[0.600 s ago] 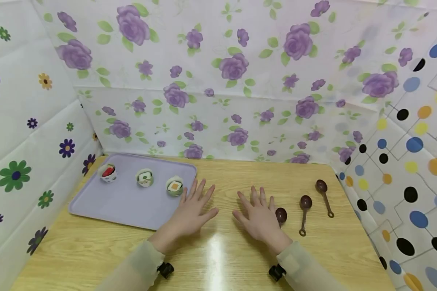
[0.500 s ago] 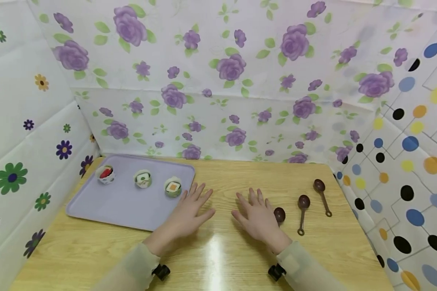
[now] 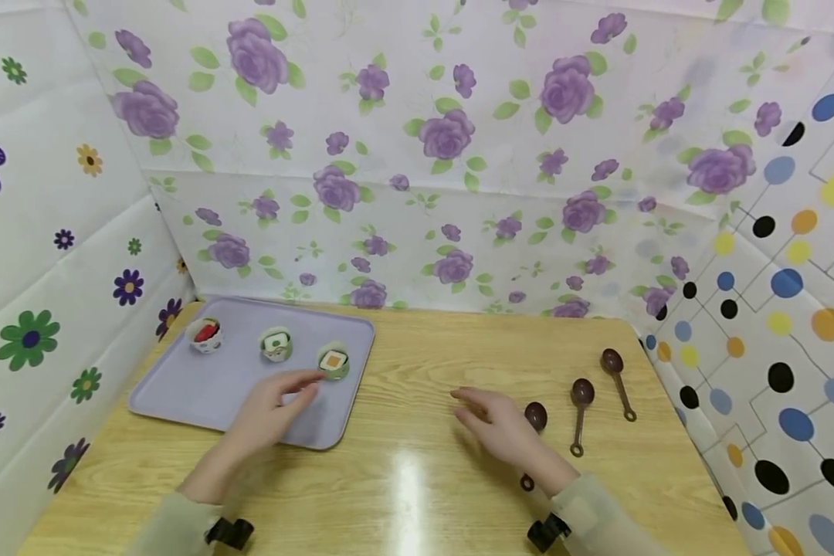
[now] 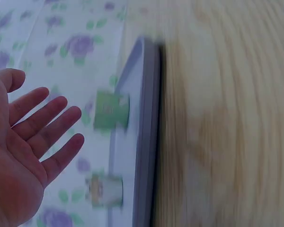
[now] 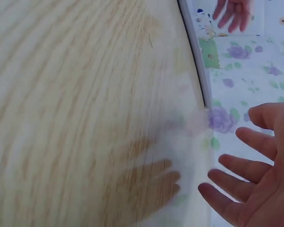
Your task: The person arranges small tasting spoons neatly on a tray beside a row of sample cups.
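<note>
We see the left hand, fingers loosely spread and empty, has swung over the smooth lilac tray, seemingly within reach of the rounded green cup at its right end; right of the tray, the right hand, fingers bent, slightly apart, holds nothing beside round-bowled brown spoons

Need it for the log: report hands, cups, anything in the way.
Left hand empty, above tray, near rightmost cup. Right hand empty, partly hiding leftmost spoon. Three cups standing on tray. No obstruction seen.
</note>
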{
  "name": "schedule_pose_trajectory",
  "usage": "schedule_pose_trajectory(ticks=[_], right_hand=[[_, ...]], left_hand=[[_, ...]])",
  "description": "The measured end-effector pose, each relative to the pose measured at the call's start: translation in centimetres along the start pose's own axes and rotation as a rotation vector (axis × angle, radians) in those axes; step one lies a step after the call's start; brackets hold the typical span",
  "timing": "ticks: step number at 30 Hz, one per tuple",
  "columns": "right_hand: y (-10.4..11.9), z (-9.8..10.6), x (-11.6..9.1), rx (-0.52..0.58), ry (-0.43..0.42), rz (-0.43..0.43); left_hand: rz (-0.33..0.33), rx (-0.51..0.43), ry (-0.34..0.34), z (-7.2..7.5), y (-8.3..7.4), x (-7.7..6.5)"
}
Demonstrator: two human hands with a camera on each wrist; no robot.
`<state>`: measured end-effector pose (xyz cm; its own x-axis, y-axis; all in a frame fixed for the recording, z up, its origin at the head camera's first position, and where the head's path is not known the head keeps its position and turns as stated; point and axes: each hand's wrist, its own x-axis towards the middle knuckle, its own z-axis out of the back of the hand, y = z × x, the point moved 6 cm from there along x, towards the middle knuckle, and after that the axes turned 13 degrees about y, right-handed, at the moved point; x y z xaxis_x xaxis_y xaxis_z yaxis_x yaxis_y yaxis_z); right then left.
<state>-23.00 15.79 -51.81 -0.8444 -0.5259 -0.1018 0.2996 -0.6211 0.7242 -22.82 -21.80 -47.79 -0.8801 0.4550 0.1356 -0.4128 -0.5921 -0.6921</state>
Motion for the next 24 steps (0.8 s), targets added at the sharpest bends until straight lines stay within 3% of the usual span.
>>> schedule_pose_trajectory(ticks=[5,12,19,24], right_hand=[[-0.2,0.3,-0.7,0.056,-0.020,-0.030],[-0.6,0.7,-1.1,0.060,0.001,-0.036],[-0.5,0.6,-1.4,0.061,0.025,-0.009],[-0.3,0.4,-1.5,0.037,0.044,0.002]], left_hand=[[0.108,0.042,-0.107,4.2,3.5,-3.2],[0.303,0.107,-0.127,8.9,8.8,-6.7],[0.387,0.173,-0.123,11.1,13.5,-8.6],[0.445,0.210,-0.077,11.7,15.2,-9.2]])
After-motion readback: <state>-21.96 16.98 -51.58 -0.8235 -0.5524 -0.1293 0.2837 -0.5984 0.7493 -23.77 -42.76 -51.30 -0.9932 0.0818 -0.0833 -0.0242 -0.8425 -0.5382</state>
